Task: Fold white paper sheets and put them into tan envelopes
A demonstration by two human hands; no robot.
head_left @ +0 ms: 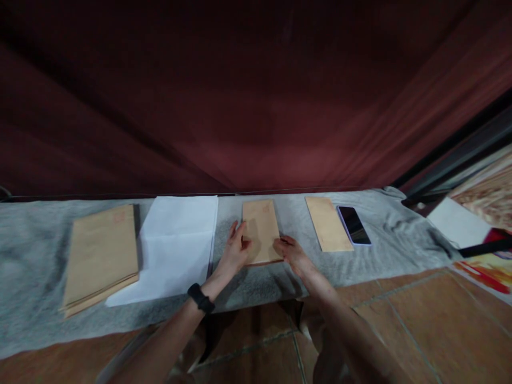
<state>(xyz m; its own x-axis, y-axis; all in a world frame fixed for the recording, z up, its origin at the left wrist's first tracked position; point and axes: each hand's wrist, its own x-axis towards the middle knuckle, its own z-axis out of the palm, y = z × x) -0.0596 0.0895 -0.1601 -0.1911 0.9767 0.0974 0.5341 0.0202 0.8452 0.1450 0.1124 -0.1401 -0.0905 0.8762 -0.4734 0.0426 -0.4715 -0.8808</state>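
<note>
A brown paper envelope [261,226] lies upright on the grey cloth in front of me, between my two hands. My left hand [235,250], with a dark watch [201,298] on the wrist, grips the envelope's left edge, its thumb on the paper. At the lower right edge, my right hand [292,250] has its fingers closed on the envelope; its fingertips are partly hidden. To the left lie white paper sheets [176,248] with a crease across them. Farther left is a stack of larger brown envelopes [102,250]. Another brown envelope [328,224] lies to the right.
A phone [354,225] with a pale purple edge lies beside the right envelope. The grey cloth [400,234] covers the long, narrow surface. Behind it hangs a dark red curtain [256,122]. Tiled floor [432,320] shows in front, with a white card [459,223] at the right.
</note>
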